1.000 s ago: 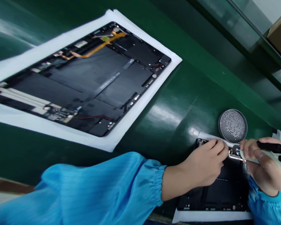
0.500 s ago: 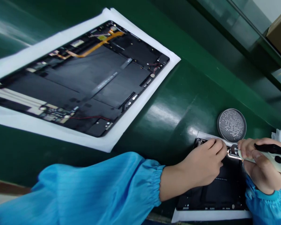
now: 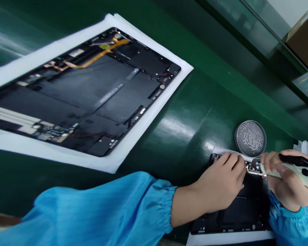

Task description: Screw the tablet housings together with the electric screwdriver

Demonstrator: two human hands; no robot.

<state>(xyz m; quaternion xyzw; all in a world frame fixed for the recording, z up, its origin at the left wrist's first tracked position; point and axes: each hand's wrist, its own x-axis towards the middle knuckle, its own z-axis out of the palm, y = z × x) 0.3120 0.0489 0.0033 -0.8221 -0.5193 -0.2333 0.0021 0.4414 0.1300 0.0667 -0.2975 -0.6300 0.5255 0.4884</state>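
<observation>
My right hand (image 3: 289, 181) is wrapped round a pale electric screwdriver (image 3: 297, 173) with a black lever. Its metal nose points left, at the upper edge of an opened tablet (image 3: 242, 213) lying on white paper. My left hand (image 3: 222, 182) rests over that tablet's upper left part, just left of the screwdriver's nose. Its fingers are curled and pressed together, and their tips are hidden, so what they pinch does not show. Small bright parts and a flat strip sit on the tablet between the two hands.
A larger opened tablet (image 3: 102, 99) with an orange ribbon cable lies on white paper (image 3: 123, 155) to the left. Behind the near tablet stands a round perforated metal dish (image 3: 250, 138). A green mat (image 3: 184, 112) covers the bench. At upper right, a cardboard box (image 3: 304, 41) sits on a shelf.
The view has shifted slightly, so the large tablet and dish appear a little further left and lower. Both hands keep nearly the same place and grip at the near tablet.
</observation>
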